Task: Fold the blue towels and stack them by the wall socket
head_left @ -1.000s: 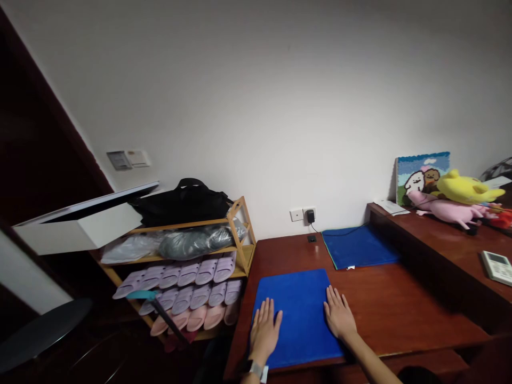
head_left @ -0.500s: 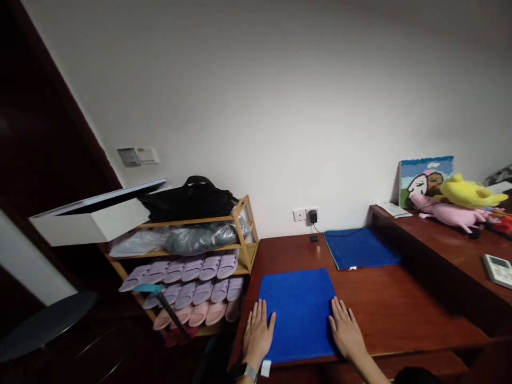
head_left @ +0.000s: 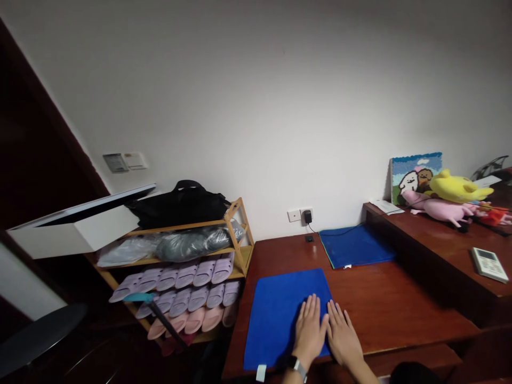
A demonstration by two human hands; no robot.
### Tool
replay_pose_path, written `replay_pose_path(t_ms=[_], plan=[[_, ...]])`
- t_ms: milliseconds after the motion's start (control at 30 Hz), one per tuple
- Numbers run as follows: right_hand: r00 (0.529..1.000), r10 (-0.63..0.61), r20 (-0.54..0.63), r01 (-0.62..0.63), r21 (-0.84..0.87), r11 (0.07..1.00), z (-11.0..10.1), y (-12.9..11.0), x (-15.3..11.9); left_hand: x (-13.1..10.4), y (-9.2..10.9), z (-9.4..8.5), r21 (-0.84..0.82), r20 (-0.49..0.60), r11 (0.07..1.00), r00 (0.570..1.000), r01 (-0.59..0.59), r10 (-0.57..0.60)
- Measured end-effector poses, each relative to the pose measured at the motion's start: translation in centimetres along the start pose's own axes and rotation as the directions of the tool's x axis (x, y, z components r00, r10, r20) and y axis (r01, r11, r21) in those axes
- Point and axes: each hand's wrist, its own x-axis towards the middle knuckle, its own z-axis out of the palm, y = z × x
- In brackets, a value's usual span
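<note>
Head view, near cloth (head_left: pixel 276 314): already spread flat
Your left hand (head_left: pixel 310 330): flat atop it, empty
Your right hand (head_left: pixel 344 335): flat at its right edge, empty
Far cloth (head_left: pixel 356 248): untouched

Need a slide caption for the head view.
Side by side: left hand on a rectangular blue cloth, right hand at its right edge, on a reddish-brown wooden table.

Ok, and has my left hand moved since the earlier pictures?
Yes, rightward: your left hand was well left of the black wall plug; now it lies roughly below that plug in view, on the near blue cloth.
</note>
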Motion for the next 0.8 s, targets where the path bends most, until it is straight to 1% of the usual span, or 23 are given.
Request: replay_pose_path(t_ms=[33,67,100,133,167,200,267,333,400,467,500,567,667,800], plan=[[1.000,-0.018,0.001,0.018,0.001,1.000,0.1,0.1,0.0,0.3,1.0,0.4,-0.028,0.025,0.999,0.999,-0.019,0.020],[1.000,-0.030,-0.005,0.030,0.004,1.000,0.1,0.2,-0.1,0.4,1.5,0.6,-0.046,0.047,0.999,0.999,-0.021,0.024],[0.999,-0.032,-0.016,0.033,0.008,0.999,0.2,0.2,-0.1,0.3,1.5,0.7,-0.052,0.063,0.999,0.998,-0.012,0.016],[0.999,-0.024,-0.027,0.024,0.012,1.000,0.2,0.2,0.0,0.0,1.0,0.7,-0.045,0.072,0.999,0.997,0.004,0.000],[0.999,-0.008,-0.036,0.009,0.015,1.000,0.2,0.1,0.0,-0.4,0.0,0.5,-0.025,0.075,0.999,0.997,0.025,-0.023],[0.999,0.010,-0.042,-0.009,0.018,1.000,0.2,0.0,0.0,-1.1,-1.4,0.2,0.004,0.072,0.999,0.996,0.054,-0.054],[0.998,0.042,-0.042,-0.042,0.015,0.999,0.2,-0.2,0.0,-2.9,-5.1,-0.7,0.073,0.055,0.987,0.988,0.144,-0.148],[0.998,0.057,-0.027,-0.057,0.004,0.998,0.1,-0.3,0.0,-5.1,-9.1,-1.6,0.143,0.018,0.954,0.963,0.263,-0.268],[0.998,0.058,-0.012,-0.058,-0.005,0.998,-0.1,-0.4,0.0,-7.2,-12.7,-2.3,0.197,-0.020,0.911,0.930,0.362,-0.366],[0.998,0.062,-0.004,-0.062,-0.012,0.998,-0.3,-0.5,0.1,-8.8,-15.1,-2.6,0.220,-0.050,0.880,0.905,0.422,-0.422],[0.998,0.064,-0.002,-0.064,-0.018,0.998,-0.4,-0.5,0.1,-9.3,-15.7,-2.6,0.221,-0.062,0.871,0.898,0.438,-0.436],[0.998,0.070,0.007,-0.070,-0.031,0.997,-0.7,-0.5,0.0,-9.7,-16.1,-2.6,0.221,-0.078,0.863,0.890,0.454,-0.448],[0.997,0.079,0.006,-0.079,-0.041,0.996,-0.6,-0.4,-0.6,-9.5,-15.6,-2.4,0.236,-0.082,0.854,0.885,0.463,-0.458],[0.997,0.069,-0.034,-0.070,-0.030,0.997,0.5,-0.1,-2.3,-9.4,-15.4,-2.4,0.257,-0.080,0.847,0.883,0.466,-0.462]])
